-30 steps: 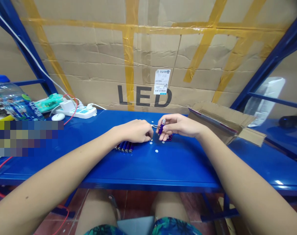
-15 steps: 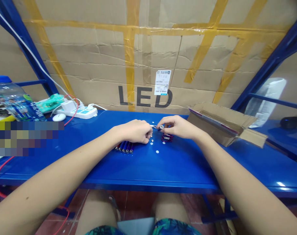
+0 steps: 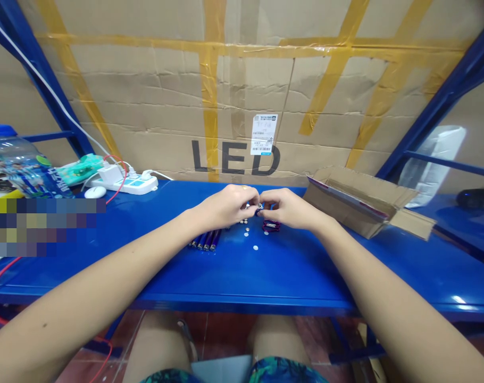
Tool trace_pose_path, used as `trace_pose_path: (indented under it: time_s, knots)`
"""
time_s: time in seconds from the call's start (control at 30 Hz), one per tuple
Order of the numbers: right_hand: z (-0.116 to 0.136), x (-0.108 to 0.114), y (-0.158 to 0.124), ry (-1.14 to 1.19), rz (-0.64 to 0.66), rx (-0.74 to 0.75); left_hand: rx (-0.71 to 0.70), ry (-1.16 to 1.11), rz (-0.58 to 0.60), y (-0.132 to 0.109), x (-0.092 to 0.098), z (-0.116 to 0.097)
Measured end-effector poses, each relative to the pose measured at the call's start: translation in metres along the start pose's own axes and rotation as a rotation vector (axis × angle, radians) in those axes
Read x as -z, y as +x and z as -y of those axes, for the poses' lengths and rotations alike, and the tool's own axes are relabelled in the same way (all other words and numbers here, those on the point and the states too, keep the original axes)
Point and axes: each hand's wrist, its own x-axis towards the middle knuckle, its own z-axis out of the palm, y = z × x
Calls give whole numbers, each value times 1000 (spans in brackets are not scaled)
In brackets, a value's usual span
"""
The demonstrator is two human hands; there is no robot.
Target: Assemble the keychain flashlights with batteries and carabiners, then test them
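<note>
My left hand (image 3: 234, 206) is closed in a pinch at the mouth of a small dark tube with a silver rim (image 3: 260, 206); whatever sits between its fingertips is too small to make out. My right hand (image 3: 284, 206) grips that tube between thumb and fingers, and both sets of fingertips nearly touch. Below my left hand lies a row of dark blue and purple tubes with silver ends (image 3: 205, 243). Small silver round pieces (image 3: 247, 230) and a white disc (image 3: 255, 248) are scattered on the blue table (image 3: 234, 279). Under my right hand rests a dark purple-red bundle (image 3: 271, 226).
An opened cardboard box (image 3: 345, 205) stands at the right. To the left are a white power strip (image 3: 136, 184) with cables, a white mouse-shaped object (image 3: 95, 192) and a plastic bottle (image 3: 24, 165). A big taped carton (image 3: 154, 106) closes off the back.
My left hand has moved up and right, bringing its fingertips to the tube's rim. The tube has turned slightly in my right hand, which stays almost in place.
</note>
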Motion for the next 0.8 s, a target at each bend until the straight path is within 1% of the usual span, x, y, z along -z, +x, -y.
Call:
trace_pose_path:
  time_s: [0.17, 0.33, 0.4, 0.53, 0.67, 0.73, 0.8]
  knots:
    - [-2, 0, 0, -17, -24, 15, -103, 16, -16, -1, -3, 3]
    - [-3, 0, 1, -23, -69, 27, -158, 66, -84, -2, -10, 8]
    - [-4, 0, 1, -25, -80, 17, -169, 106, -76, -3, -11, 9]
    - [-7, -1, 2, -21, -68, -23, -182, 186, -6, -4, -9, 9]
    - [-10, -2, 2, -6, -74, -37, -191, 220, 8, -4, -4, 8]
    - [-11, -1, 3, 5, -79, -44, -159, 217, -1, -3, -1, 6]
    - [-11, 0, 3, 4, -87, -54, -87, 212, 13, -2, 2, 5]
